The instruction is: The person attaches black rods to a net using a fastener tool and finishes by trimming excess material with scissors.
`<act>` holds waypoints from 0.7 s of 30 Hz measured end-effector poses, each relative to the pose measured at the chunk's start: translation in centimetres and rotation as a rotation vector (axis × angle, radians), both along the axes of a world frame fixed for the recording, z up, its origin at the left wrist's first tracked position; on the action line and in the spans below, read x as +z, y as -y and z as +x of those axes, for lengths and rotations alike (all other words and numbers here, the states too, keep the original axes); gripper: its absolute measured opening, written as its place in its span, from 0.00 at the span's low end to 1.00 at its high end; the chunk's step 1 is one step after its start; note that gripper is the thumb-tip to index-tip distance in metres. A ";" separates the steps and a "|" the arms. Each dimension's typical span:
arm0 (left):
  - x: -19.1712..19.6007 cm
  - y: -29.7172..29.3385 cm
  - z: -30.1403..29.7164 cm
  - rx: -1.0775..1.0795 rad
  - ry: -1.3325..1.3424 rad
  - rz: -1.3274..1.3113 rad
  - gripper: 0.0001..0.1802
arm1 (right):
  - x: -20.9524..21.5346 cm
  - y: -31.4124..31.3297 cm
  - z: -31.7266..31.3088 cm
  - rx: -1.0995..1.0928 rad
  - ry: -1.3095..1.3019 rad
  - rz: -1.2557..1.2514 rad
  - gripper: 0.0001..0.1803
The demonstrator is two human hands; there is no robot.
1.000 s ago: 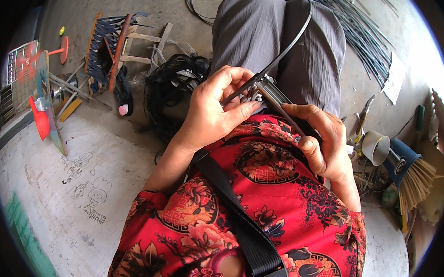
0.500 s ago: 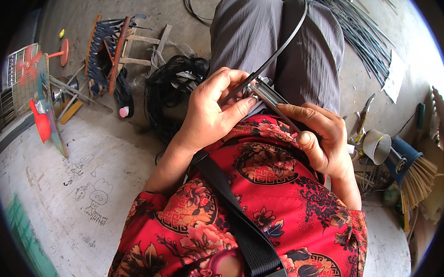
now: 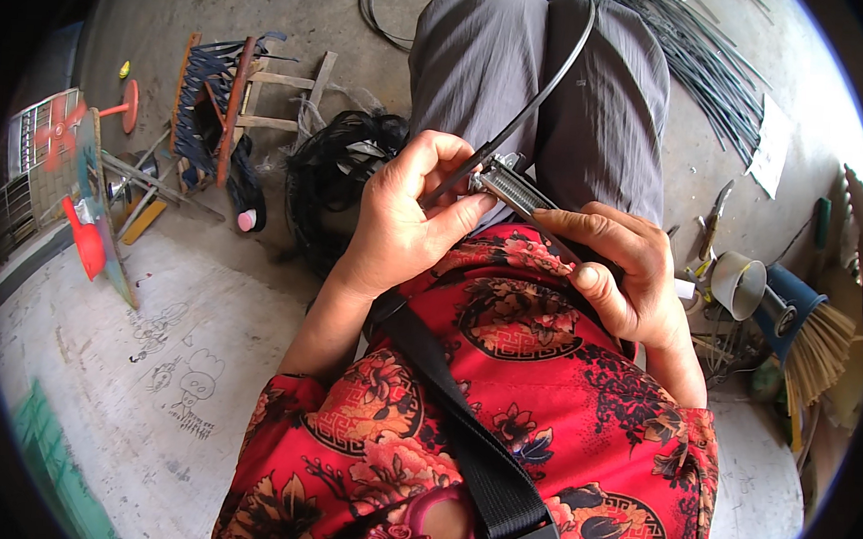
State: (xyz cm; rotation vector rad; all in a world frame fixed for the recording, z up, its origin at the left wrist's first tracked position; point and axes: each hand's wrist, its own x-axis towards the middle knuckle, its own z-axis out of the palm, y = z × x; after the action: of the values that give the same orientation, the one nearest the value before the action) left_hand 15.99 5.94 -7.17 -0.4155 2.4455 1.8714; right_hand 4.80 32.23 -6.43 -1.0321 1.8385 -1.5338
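Between the fingers and thumb of my left hand (image 3: 390,224) is a dark flexible strip (image 3: 540,99), which curves up over my grey-trousered knees. Its lower end disappears behind my fingers. My right hand (image 3: 629,268) is closed on a slim metal tool (image 3: 515,189) with a ribbed, spring-like strip along its middle. The tool lies slantwise above my lap, and its far end meets the dark strip beside my left fingertips. Whether the strip passes into the tool cannot be made out.
A bundle of dark strips (image 3: 714,80) lies on the floor at the far right. Coiled black strips (image 3: 335,174) lie left of my knees, near a wooden stool (image 3: 236,116). A white cup (image 3: 737,285) and a straw broom (image 3: 818,349) are at the right.
Both hands keep their grips on the dark strip and the metal tool. The tool's far end has shifted slightly left and down; the surroundings have shifted slightly in view.
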 end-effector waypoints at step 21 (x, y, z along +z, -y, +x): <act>1.6 1.4 -1.4 -0.119 0.016 0.281 0.29 | 0.1 -0.5 -0.3 0.029 -0.034 -0.023 0.28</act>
State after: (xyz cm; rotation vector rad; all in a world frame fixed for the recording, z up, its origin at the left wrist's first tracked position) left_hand 14.60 4.58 -5.53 -0.2629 2.1006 2.1061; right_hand 4.49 32.72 -6.28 -1.0971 1.8247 -1.5332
